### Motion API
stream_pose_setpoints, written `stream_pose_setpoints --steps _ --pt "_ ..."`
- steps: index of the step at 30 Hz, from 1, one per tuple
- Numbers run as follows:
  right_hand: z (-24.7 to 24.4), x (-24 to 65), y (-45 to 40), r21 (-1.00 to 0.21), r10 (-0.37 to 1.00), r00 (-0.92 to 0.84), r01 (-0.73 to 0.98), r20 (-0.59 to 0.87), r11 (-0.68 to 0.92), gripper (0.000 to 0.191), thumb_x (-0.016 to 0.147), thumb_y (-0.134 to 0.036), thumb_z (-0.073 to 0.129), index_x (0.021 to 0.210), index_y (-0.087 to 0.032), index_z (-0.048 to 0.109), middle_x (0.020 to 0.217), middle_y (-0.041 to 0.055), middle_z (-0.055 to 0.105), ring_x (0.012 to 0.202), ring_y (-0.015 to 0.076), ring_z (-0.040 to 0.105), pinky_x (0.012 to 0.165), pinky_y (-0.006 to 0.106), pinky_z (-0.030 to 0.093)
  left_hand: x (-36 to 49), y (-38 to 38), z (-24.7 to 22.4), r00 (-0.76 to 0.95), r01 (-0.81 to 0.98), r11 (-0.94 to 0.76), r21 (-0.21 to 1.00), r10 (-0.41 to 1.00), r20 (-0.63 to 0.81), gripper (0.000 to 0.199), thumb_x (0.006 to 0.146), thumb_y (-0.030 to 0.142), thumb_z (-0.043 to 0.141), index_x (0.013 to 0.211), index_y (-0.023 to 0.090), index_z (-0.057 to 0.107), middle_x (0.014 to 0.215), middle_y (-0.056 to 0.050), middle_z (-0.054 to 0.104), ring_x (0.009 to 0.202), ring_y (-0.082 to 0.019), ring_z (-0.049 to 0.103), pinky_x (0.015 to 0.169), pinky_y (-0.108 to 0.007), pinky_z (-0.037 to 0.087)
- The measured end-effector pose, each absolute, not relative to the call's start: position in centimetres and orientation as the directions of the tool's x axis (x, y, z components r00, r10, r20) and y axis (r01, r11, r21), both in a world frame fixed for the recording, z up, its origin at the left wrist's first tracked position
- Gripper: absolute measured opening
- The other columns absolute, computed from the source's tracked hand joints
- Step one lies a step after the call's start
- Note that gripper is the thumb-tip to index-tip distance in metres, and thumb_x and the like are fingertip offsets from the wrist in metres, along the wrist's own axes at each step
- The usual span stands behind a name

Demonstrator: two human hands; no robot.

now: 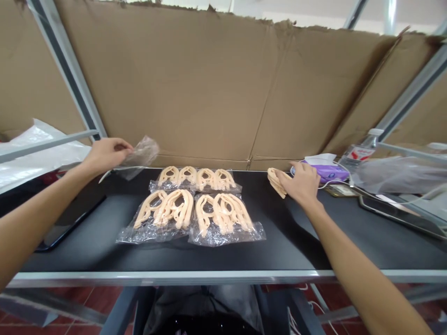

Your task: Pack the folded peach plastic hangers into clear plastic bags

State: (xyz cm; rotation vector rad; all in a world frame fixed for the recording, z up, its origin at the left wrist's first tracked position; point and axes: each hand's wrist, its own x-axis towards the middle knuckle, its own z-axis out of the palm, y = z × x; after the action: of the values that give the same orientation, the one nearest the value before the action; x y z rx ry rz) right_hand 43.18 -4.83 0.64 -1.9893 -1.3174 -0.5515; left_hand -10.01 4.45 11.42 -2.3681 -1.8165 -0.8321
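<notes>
Four bags of cream plastic hangers [223, 218] lie flat on the worktop [286, 242], right between the hands! The left hand [106, 156] is pinching an empty clear bag [141, 156] in the air. The right hand [302, 184] sits palm down on loose hangers [277, 182], grip impossible to call, with a purple tissue pack [328, 173] just beyond it.

From my remote view: a black tabletop [279, 251] before corrugated cardboard sheets [174, 83] in a grey metal frame [66, 79], with a purple tissue pack [330, 173], a plastic water bottle [359, 151] and a dark tablet [398, 216] at right.
</notes>
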Motion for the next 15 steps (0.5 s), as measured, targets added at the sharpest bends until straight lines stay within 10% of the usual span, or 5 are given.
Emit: stream_pose_setpoints --steps 8,10,15 --pt "1.5 37.4 -5.4 -0.307 0.500 0.091 0.878 0.861 0.368 0.043 0.091 -0.042 0.058 0.127 -0.019 0.056 0.124 0.0143 0.064 0.118 0.0299 0.057 0.104 0.050 0.044 2.3 -0.7 13.4 0.480 0.357 -0.599 0.717 0.776 0.410 0.024 0.089 0.035 0.062 0.099 0.013 0.063 0.093 -0.009 0.074 0.084 -0.018 0.069 0.080 -0.035 0.056" --pt "1.3 36.4 -5.6 -0.282 0.483 0.019 0.831 0.876 0.479 0.061 0.086 -0.039 0.065 0.141 -0.021 0.045 0.134 0.0153 0.058 0.124 0.0310 0.055 0.104 0.052 0.046 5.1 -1.7 13.2 0.605 0.350 -0.755 0.554 0.634 0.482 0.019 0.091 0.034 0.060 0.095 0.016 0.065 0.092 -0.008 0.073 0.083 -0.019 0.069 0.079 -0.034 0.056" --pt "1.6 36.6 -6.1 -0.161 0.368 -0.066 0.818 0.928 0.552 0.074 0.080 -0.028 0.069 0.147 -0.027 0.037 0.141 0.0141 0.052 0.133 0.0327 0.048 0.109 0.057 0.042 9.5 -3.2 11.9 0.851 0.324 -0.903 -0.281 0.148 0.504 0.026 0.100 0.021 0.043 0.100 0.015 0.068 0.097 -0.012 0.071 0.088 -0.024 0.066 0.079 -0.039 0.052"
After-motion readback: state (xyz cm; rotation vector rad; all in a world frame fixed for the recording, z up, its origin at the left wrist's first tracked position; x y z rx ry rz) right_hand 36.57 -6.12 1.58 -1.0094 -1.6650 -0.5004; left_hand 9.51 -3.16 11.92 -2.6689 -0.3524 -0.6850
